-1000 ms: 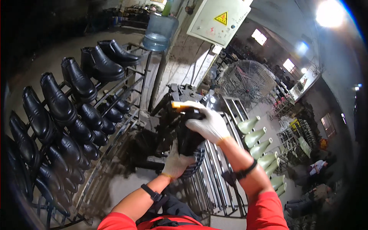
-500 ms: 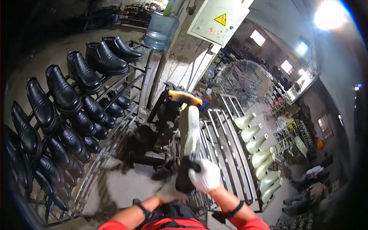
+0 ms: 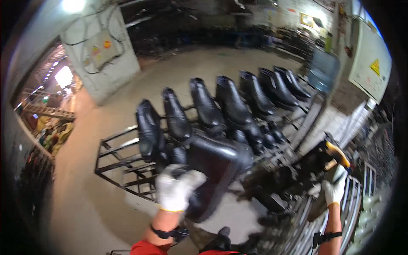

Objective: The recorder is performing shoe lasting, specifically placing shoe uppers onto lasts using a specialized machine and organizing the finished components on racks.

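Note:
A black leather boot point(image 3: 216, 159) is held up in front of the rack by my left hand point(image 3: 176, 191), in a white knit glove. The fingers are closed on its upper end. My right hand point(image 3: 333, 191), also gloved in white, is at the pale shoe last point(image 3: 338, 173) on the dark machine point(image 3: 272, 182). Its fingers appear wrapped round the last's lower part, though blur softens them. A yellow piece point(image 3: 338, 153) sits at the machine's top, just above the last.
Several black boots point(image 3: 233, 102) stand in rows on a metal rack point(image 3: 121, 170) ahead. At right are a metal rail frame point(image 3: 350, 195) and several pale lasts point(image 3: 369, 216). A water bottle point(image 3: 323, 70) and a grey electrical box point(image 3: 369, 59) are by the pillar point(image 3: 335, 110).
The view has turned left. The boot is off by the rack in my left hand, away from the machine; my right hand has gone from the boot to the last.

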Demonstrator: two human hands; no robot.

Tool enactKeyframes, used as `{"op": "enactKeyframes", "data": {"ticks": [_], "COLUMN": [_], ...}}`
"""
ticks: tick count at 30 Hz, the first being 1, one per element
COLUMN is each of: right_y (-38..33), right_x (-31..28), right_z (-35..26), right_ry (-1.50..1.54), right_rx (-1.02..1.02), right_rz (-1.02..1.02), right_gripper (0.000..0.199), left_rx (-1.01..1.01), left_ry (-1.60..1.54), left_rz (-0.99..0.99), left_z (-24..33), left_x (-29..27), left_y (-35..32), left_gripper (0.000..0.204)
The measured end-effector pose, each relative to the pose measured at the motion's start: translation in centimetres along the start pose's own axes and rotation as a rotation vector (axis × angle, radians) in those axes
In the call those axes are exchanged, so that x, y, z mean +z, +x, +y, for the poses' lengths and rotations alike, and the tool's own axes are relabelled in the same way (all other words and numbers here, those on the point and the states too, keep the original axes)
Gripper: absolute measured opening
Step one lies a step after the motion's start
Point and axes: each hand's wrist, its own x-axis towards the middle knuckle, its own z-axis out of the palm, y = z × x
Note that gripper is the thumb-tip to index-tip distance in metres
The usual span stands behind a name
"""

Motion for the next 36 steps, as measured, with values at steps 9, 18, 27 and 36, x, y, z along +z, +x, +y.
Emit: {"op": "enactKeyframes", "data": {"ticks": [9, 18, 27, 36], "right_y": [1.6, 3.9, 1.7, -8.2], "right_x": [6.8, -1.0, -6.3, -7.1], "right_z": [1.0, 2.8, 5.5, 24.0], "right_ry": [-0.039, -0.046, 1.514, 1.391], "right_rx": [0.090, 0.159, 0.367, 0.704], "right_rz": [0.066, -0.104, 0.013, 0.054], "right_gripper": [0.112, 0.109, 0.017, 0.081], "left_rx": [0.207, 0.781, -1.325, -0.558], "left_ry": [1.459, 0.768, -0.546, 0.034], "left_rz": [0.823, -0.287, -1.201, -1.218], "left_z": [12.6, -6.2, -25.3, -29.9], "left_x": [-23.4, 1.3, 34.1, 63.5], "left_y": [17.8, 6.4, -14.8, -27.2], "left_gripper": [0.075, 0.022, 0.048, 0.038]}}
